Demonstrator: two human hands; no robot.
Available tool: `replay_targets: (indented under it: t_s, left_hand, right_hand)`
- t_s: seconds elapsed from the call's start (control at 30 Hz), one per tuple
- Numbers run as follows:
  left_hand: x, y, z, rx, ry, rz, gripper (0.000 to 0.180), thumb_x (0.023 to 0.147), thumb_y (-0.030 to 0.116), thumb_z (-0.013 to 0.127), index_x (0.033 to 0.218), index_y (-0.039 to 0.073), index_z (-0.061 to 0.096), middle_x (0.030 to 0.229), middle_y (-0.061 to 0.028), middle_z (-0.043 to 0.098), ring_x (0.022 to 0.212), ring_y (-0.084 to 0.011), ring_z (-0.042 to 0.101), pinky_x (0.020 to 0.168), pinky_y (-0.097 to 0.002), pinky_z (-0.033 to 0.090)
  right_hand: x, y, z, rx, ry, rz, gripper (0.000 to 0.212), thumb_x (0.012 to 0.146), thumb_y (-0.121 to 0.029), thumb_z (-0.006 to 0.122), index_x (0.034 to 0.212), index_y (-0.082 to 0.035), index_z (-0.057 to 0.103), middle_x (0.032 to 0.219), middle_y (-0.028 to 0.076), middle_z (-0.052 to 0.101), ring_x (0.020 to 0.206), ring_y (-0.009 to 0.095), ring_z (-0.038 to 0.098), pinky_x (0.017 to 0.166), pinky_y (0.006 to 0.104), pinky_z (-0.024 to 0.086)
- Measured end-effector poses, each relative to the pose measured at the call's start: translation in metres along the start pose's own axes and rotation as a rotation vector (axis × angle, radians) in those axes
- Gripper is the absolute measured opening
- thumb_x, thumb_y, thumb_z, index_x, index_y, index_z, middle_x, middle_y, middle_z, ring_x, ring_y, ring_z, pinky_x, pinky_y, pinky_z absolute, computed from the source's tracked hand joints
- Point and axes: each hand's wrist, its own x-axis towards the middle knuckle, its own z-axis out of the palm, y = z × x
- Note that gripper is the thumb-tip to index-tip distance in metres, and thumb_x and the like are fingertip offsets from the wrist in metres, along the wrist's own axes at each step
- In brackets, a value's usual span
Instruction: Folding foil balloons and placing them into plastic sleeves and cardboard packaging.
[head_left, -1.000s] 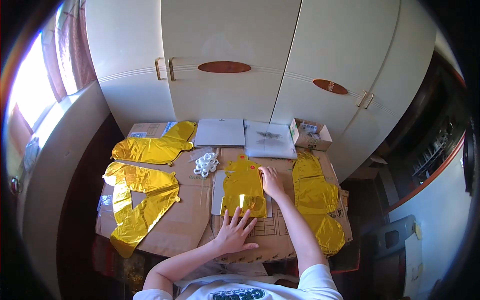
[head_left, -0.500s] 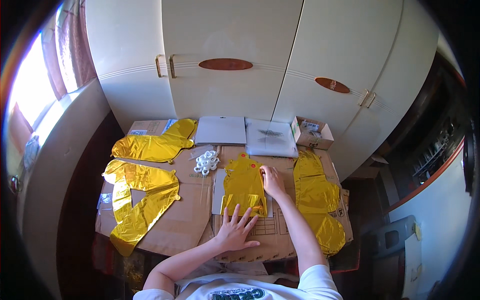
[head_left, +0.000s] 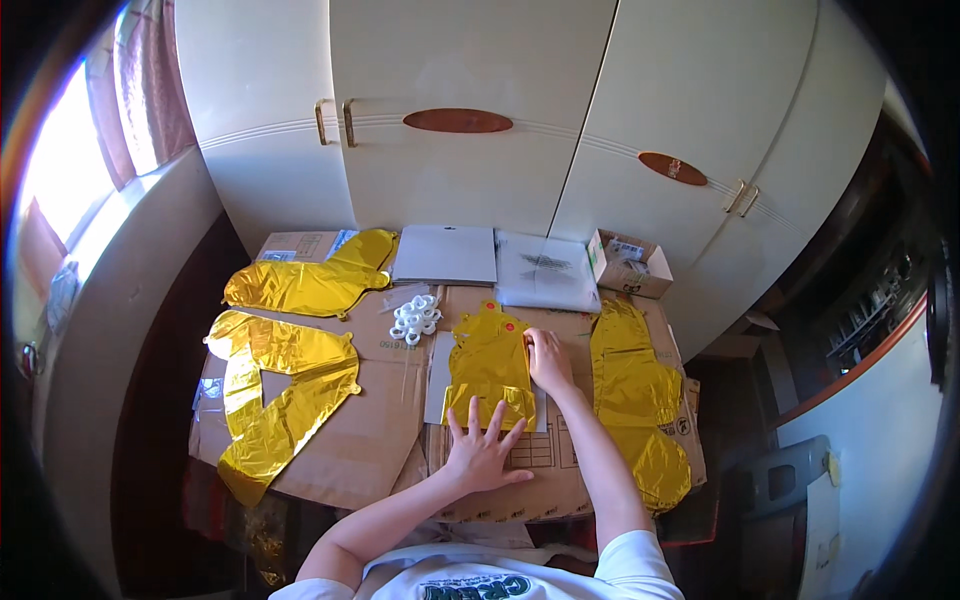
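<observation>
A gold foil balloon [head_left: 488, 352], flat and folded up along its near edge, lies on a pale card [head_left: 437, 385] in the middle of the cardboard-covered table. Two red dots mark its far end. My left hand [head_left: 485, 455] is open, fingers spread, with the fingertips pressing on the folded near edge. At the balloon's right side, my right hand [head_left: 549, 362] has its fingers bent and pinched on the foil edge. Left of the balloon sits a small pile of white rings [head_left: 415, 320].
More flat gold foil balloons lie about: one far left [head_left: 310, 285], one near left [head_left: 285, 400], one right [head_left: 640, 400]. At the back are stacked grey-white cards [head_left: 444, 255], clear plastic sleeves [head_left: 545, 275] and a small open box [head_left: 645, 280]. White cabinets [head_left: 460, 180] stand behind.
My left hand has shifted slightly right and away from me along the folded edge. The right hand stays at the balloon's right side. The whole view has moved a little.
</observation>
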Motion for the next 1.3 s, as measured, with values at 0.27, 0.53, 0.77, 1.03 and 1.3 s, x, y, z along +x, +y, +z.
replay_targets:
  t_s: [0.27,0.53,0.77,1.03,1.3]
  left_hand:
    - [0.012,0.006,0.004,-0.021,0.014,-0.087,0.095,0.075,0.088,0.038,0.151,0.032,0.033,0.158,-0.019,0.023,0.14,-0.06,0.011,0.095,-0.0858,0.008]
    - [0.026,0.012,-0.004,-0.054,-0.031,-0.201,0.095,0.076,0.088,0.038,0.153,0.032,0.03,0.16,-0.0142,0.02,0.141,-0.0583,0.006,0.096,-0.0849,0.004]
    - [0.027,0.012,0.004,-0.062,0.045,-0.217,0.093,0.076,0.087,0.039,0.151,0.034,0.033,0.158,-0.0165,0.023,0.14,-0.0598,0.008,0.095,-0.0859,0.004]
    - [0.025,0.012,0.009,-0.064,0.119,-0.227,0.088,0.078,0.084,0.04,0.15,0.034,0.035,0.158,-0.016,0.025,0.141,-0.0591,0.008,0.095,-0.0855,0.002]
    - [0.025,0.013,0.011,-0.075,0.158,-0.222,0.087,0.079,0.083,0.041,0.15,0.034,0.036,0.158,-0.0156,0.025,0.141,-0.0588,0.008,0.095,-0.0856,0.002]
  right_hand:
    - [-0.001,0.002,0.0,-0.023,-0.012,0.006,0.023,0.087,-0.004,0.055,0.11,-0.005,0.054,0.101,0.014,0.064,0.098,0.035,0.058,0.086,0.0441,0.047]
    - [-0.001,0.002,0.001,-0.01,-0.009,0.008,0.023,0.087,-0.003,0.054,0.109,-0.005,0.054,0.102,0.015,0.063,0.099,0.035,0.058,0.086,0.0444,0.048]
    - [0.005,0.004,0.002,-0.07,-0.018,-0.03,0.022,0.086,-0.004,0.056,0.109,-0.005,0.054,0.101,0.015,0.063,0.098,0.034,0.059,0.085,0.0457,0.047]
    - [0.03,0.013,-0.006,0.699,-0.208,0.671,0.033,0.087,-0.01,0.067,0.117,-0.004,0.053,0.102,0.013,0.062,0.095,0.023,0.061,0.083,0.0383,0.049]
    - [0.021,0.025,-0.019,0.733,-0.357,0.692,0.033,0.088,0.0,0.065,0.12,-0.001,0.058,0.108,0.01,0.064,0.1,0.015,0.06,0.087,0.0284,0.047]
